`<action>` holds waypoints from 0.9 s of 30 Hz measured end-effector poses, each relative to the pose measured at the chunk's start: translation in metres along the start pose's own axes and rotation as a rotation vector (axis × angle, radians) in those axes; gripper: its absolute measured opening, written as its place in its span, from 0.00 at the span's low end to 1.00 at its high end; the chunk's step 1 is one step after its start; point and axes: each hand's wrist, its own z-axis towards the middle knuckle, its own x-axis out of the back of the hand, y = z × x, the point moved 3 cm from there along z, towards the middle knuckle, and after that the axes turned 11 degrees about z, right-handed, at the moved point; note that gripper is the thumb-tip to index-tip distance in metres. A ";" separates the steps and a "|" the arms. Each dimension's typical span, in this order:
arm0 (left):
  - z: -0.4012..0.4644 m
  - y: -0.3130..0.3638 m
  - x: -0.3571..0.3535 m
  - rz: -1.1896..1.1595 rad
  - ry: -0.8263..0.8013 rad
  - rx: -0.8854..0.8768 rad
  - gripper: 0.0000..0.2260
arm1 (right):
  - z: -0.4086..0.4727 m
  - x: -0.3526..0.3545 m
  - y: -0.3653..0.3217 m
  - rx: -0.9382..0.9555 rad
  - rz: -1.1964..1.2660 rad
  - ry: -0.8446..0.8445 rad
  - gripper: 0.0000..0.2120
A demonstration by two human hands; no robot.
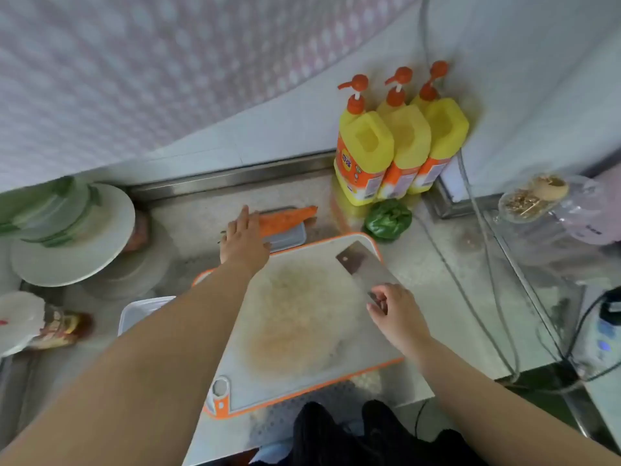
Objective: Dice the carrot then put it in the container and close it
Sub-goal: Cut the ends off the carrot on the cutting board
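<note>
A whole orange carrot (285,216) lies across a clear rectangular container (289,235) just behind the cutting board (302,317). My left hand (243,238) reaches over the board's far edge, its straight fingers lying on the carrot's thick end. A cleaver (364,264) lies flat on the board's right side. My right hand (398,314) is at the cleaver's handle with fingers curling round it; the handle itself is mostly hidden. A clear lid or tray (141,312) shows left of the board, partly under my left forearm.
Three yellow pump bottles (400,142) stand at the back. A green pepper (388,218) sits beside them. Stacked plates and a lidded bowl (67,230) are on the left, a packet (57,327) below them. A jar, bag and cables (537,203) crowd the right.
</note>
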 end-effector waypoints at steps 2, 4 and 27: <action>0.009 0.002 0.006 0.060 0.020 0.034 0.33 | -0.005 0.001 0.003 0.042 -0.110 0.072 0.16; 0.018 0.002 0.007 0.162 0.012 0.058 0.31 | -0.014 -0.001 0.005 0.058 -0.189 0.119 0.17; -0.169 -0.017 -0.070 -0.110 -0.040 0.025 0.26 | -0.026 0.004 -0.036 -0.076 -0.112 0.018 0.17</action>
